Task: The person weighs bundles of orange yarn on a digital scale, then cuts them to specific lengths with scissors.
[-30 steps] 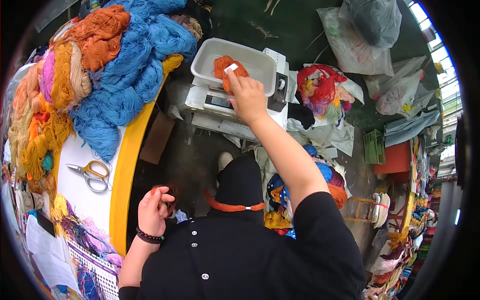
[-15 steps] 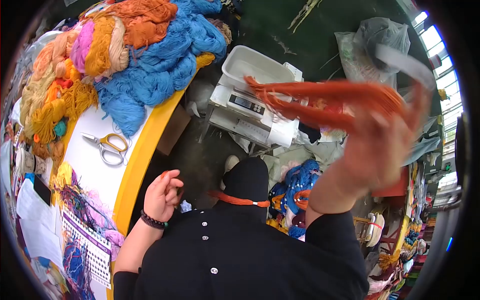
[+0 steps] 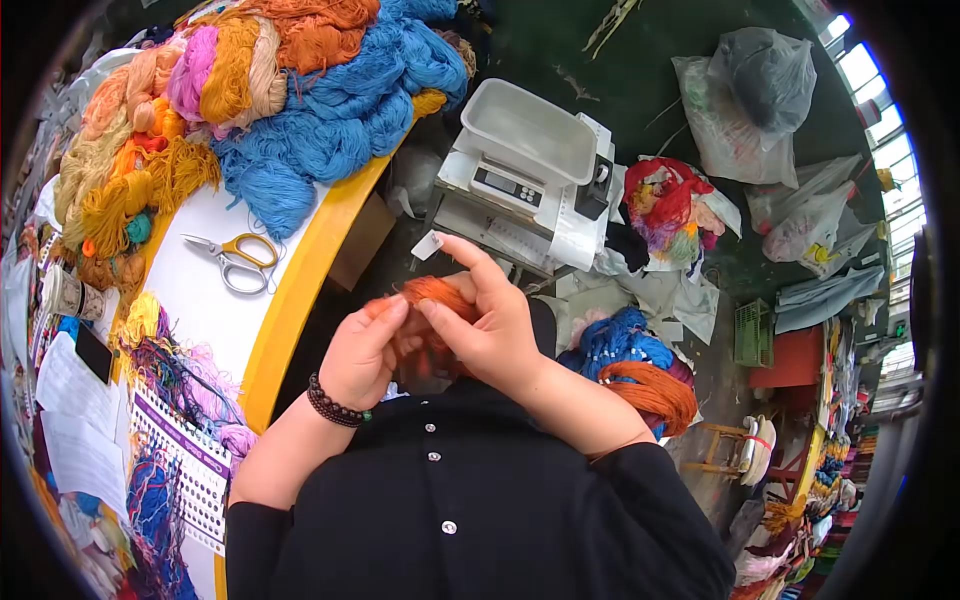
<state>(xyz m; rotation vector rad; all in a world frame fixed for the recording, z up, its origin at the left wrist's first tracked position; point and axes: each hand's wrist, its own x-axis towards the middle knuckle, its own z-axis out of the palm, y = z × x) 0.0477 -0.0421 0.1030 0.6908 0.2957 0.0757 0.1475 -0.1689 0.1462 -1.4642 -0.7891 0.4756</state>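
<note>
In front of my chest, both hands pinch a small bunch of orange yarn (image 3: 440,290). My left hand (image 3: 362,350), a dark bead bracelet at its wrist, grips the yarn's left end between thumb and fingertips. Holding it from the other side is my right hand (image 3: 490,325), its thumb pressed on the strands and its index finger stretched out. A small white label (image 3: 427,245) sits at that index fingertip. The lower strands are partly hidden by my hands. To the right, a larger orange skein (image 3: 650,392) lies on blue yarn (image 3: 622,342).
A scale (image 3: 507,187) with a white tray (image 3: 528,125) stands ahead. On the yellow-edged table (image 3: 300,300) at left are scissors (image 3: 238,262), blue skeins (image 3: 330,125), a calendar (image 3: 180,465) and tangled threads. Plastic bags (image 3: 750,110) lie on the floor at upper right.
My right hand has come down from the upper right to meet my left hand at the orange yarn. The skein it was swinging now lies on the blue pile.
</note>
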